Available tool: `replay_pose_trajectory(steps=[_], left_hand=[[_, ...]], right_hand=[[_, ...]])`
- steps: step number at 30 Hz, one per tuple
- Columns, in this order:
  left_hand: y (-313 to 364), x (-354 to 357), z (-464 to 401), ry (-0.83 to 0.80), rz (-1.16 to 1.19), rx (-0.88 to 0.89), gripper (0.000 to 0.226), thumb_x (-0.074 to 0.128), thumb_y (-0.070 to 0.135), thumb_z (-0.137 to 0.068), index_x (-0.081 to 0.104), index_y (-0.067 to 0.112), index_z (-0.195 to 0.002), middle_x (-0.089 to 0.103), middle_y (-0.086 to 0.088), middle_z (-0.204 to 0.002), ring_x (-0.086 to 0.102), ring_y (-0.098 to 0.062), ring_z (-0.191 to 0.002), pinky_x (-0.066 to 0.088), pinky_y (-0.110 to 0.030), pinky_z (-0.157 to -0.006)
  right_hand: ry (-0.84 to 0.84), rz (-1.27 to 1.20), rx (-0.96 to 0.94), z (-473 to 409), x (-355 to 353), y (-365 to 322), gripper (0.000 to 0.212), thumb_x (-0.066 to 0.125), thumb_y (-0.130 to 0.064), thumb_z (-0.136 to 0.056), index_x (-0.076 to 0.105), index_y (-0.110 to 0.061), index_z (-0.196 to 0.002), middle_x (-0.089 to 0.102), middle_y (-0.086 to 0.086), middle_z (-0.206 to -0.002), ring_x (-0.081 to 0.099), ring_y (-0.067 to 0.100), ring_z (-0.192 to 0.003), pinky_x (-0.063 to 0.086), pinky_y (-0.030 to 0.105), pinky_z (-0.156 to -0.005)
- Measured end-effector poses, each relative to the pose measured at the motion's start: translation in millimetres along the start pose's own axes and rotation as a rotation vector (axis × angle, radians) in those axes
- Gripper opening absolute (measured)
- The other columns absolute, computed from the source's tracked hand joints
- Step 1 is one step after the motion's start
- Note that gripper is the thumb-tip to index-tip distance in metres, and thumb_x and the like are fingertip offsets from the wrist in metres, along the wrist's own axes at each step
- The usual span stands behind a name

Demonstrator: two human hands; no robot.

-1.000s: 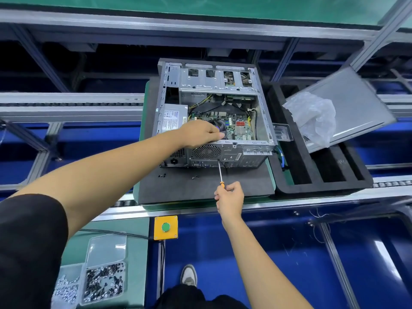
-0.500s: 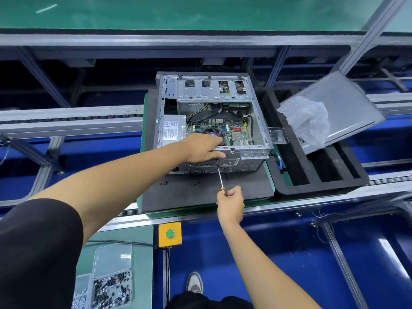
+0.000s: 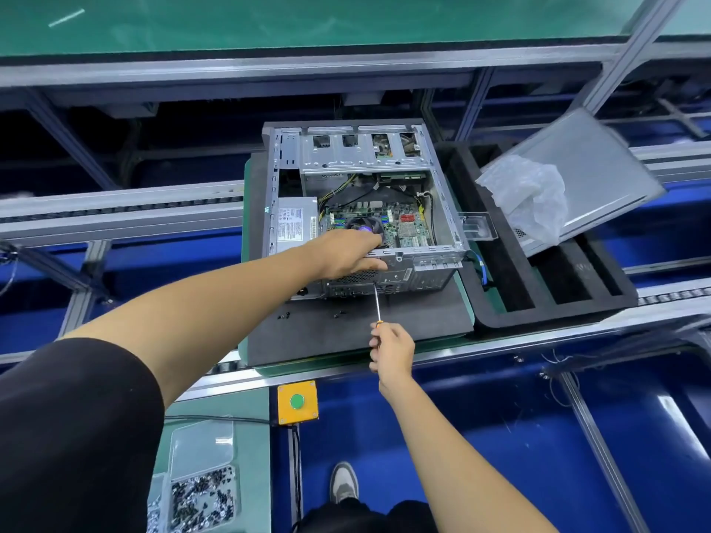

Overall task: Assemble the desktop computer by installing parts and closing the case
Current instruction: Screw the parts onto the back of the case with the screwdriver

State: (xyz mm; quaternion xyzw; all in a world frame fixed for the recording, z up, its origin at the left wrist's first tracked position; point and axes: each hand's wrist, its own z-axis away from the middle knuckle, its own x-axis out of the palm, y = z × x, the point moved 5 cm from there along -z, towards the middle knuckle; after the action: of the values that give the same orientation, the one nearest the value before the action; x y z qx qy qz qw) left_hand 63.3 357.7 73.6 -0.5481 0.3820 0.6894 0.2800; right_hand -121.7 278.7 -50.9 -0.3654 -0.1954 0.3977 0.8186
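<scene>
So, head view: a clear bin (image 3: 200, 494) at bottom left holds a heap of small dark screws (image 3: 202, 500), and the compartment just left of it shows lighter, silvery bits at the frame edge, too small to tell what. To the right, a black foam tray (image 3: 554, 302) with long slots carries a grey side panel (image 3: 600, 175) leaning tilted across its far end, a crumpled plastic bag (image 3: 527, 194) lying on the panel. The case (image 3: 365, 209) sits on its side on a dark foam mat (image 3: 346, 328) on the conveyor, open side up: silver drive cage at the far end, green motherboard (image 3: 400, 228) with yellow and black cables, a round fan (image 3: 365, 226), and a labelled power supply (image 3: 294, 225) on the left. A few loose screws lie on the mat just in front of the case. The left hand (image 3: 348, 255) lies over the near rim, fingers curled over the metal edge, bracing it. The right hand (image 3: 392, 350) grips the orange handle of a screwdriver (image 3: 377, 303), its thin shaft angled up with the tip at the rear panel. A yellow box with a green button (image 3: 297, 402) is fixed below the conveyor.
</scene>
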Motion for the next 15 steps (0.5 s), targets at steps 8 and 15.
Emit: replay_pose_trajectory(steps=[8,15], left_hand=[[3.2,-3.4,0.8,0.015,0.009,0.014,0.047,0.046,0.060,-0.100,0.042,0.013,-0.092,0.050,-0.002,-0.076,0.051,-0.026,-0.069,0.036,-0.037,-0.060],[4.6,-4.3,1.3,0.006,0.025,0.017,0.045,0.046,0.059,-0.100,0.040,0.016,-0.090,0.046,0.001,-0.074,0.050,-0.024,-0.069,0.036,-0.037,-0.060]], right_hand=[[0.091,0.218,-0.188,3.6,-9.4,-11.1,0.018,0.055,-0.018,-0.096,0.055,-0.006,-0.083,0.070,0.009,-0.059,0.055,0.016,-0.041,0.043,0.030,-0.051],[-0.098,-0.054,0.121,-1.6,-1.6,-4.1,0.017,0.055,-0.012,-0.091,0.052,-0.012,-0.074,0.050,0.003,-0.054,0.028,0.013,-0.039,0.022,0.023,-0.038]])
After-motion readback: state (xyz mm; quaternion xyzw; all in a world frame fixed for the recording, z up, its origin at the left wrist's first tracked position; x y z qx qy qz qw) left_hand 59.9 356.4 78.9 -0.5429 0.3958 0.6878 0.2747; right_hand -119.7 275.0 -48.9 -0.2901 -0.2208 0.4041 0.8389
